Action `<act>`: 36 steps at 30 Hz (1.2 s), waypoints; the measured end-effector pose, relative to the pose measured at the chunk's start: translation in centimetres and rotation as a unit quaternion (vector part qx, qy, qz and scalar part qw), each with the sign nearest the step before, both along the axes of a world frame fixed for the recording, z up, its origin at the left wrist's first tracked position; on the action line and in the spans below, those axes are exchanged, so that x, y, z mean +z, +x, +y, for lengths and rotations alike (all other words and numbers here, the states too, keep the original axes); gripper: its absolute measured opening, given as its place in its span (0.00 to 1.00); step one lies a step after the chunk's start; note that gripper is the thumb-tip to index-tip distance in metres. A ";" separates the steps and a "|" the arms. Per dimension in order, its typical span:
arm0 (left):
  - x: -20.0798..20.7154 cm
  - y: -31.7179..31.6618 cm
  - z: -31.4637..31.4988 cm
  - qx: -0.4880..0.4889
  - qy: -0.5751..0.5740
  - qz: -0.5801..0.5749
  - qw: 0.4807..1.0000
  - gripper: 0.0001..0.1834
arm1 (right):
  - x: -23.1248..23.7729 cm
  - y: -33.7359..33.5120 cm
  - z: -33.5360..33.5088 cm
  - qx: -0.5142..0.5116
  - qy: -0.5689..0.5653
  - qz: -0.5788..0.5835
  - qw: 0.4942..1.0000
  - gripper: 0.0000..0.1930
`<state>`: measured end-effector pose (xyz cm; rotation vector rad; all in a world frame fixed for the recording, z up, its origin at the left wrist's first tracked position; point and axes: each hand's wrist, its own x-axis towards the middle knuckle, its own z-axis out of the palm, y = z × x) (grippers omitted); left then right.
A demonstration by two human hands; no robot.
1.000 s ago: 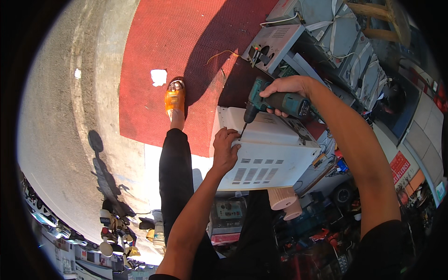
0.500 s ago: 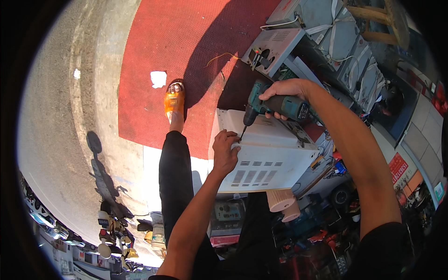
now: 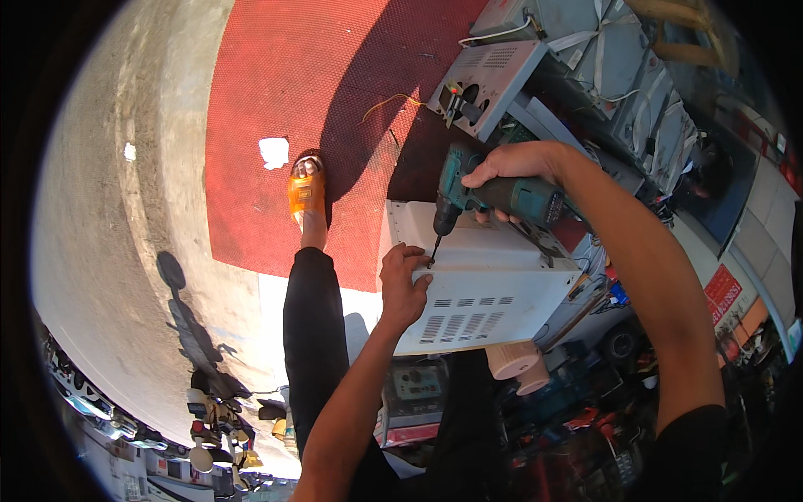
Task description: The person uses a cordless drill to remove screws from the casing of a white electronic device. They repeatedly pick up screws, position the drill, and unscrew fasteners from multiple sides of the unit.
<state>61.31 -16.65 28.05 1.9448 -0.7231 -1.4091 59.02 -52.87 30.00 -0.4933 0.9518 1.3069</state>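
Observation:
My right hand (image 3: 525, 167) is wrapped round a teal and black cordless drill (image 3: 450, 191). Its long thin bit slants down to the top edge of a white metal appliance casing (image 3: 473, 289) with rows of vent slots. Close beside the bit's tip is my left hand (image 3: 405, 289), thumb and fingers curled together at the casing's corner. Whatever small thing those fingers pinch, if anything, is too small to make out. The tip seems to meet the casing edge right at the fingertips.
A red mat (image 3: 276, 84) lies ahead with a white scrap (image 3: 273, 153) on it. My foot in an orange sandal (image 3: 307, 192) rests there. At the right are an opened metal housing (image 3: 489, 79), strapped grey appliances (image 3: 577, 50) and a wooden stool (image 3: 686, 46). A pinkish cylinder (image 3: 512, 360) sits below the casing.
The view has shifted slightly, so the casing and hands appear a little lower. Drill, bit and left fingers keep nearly the same places against the casing.

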 end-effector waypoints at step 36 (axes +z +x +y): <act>1.5 2.3 -2.4 0.019 0.123 0.108 0.986 0.26 | 2.2 -2.6 -1.4 0.003 -0.045 -0.023 0.999 0.25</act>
